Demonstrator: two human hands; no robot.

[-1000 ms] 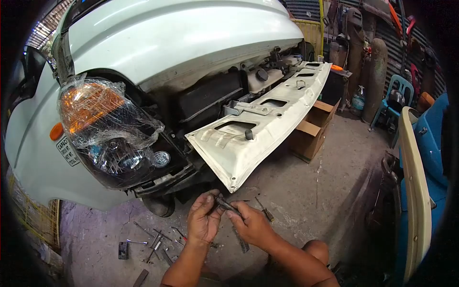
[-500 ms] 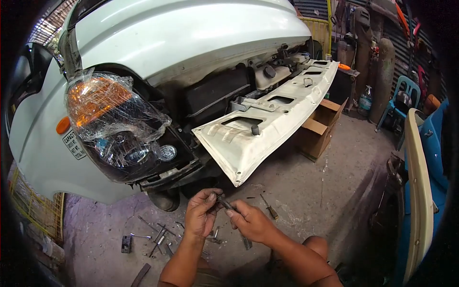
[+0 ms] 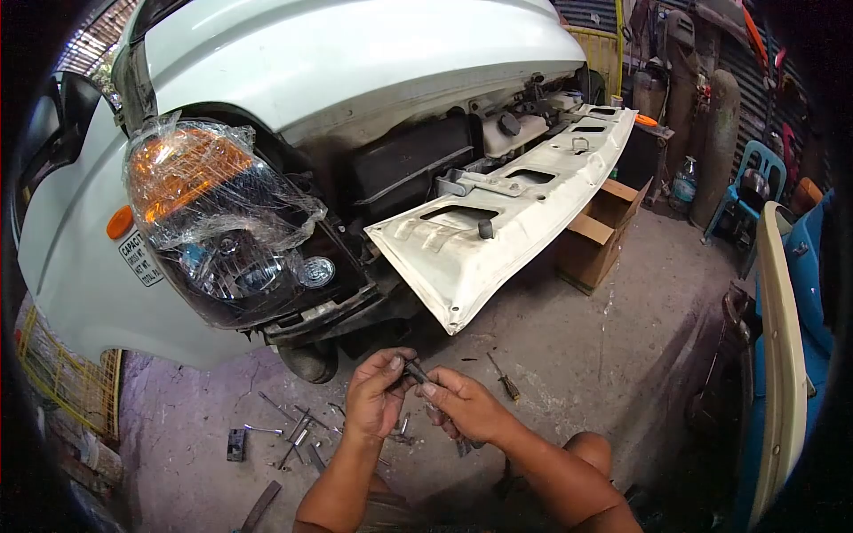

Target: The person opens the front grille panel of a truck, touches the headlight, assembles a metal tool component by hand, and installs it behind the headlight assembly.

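Observation:
In front of the vehicle, my left hand (image 3: 378, 391) pinches one end of a dark, short rod-shaped piece (image 3: 415, 372). My right hand (image 3: 465, 405) closes round the other end, thumb along its top; the exact kind cannot be made out. A dark strip (image 3: 464, 449) shows just below my right hand, partly hidden. On the floor to the right lies a screwdriver (image 3: 507, 382). Several metal tools, among them a cross-shaped one (image 3: 300, 435), are scattered to the left of my left forearm. A small dark block (image 3: 236, 444) lies beside them.
Ahead stands a white vehicle with a plastic-wrapped headlight (image 3: 222, 218) and a pale metal panel (image 3: 498, 226) jutting from its front. An open cardboard box (image 3: 597, 240) sits behind the panel. A cream-edged panel (image 3: 782, 355) and blue chair (image 3: 755, 169) are at the right.
My view has shifted slightly, so the panel appears higher and further right. My right hand's lower fingers have curled inward; both hands still hold the dark piece.

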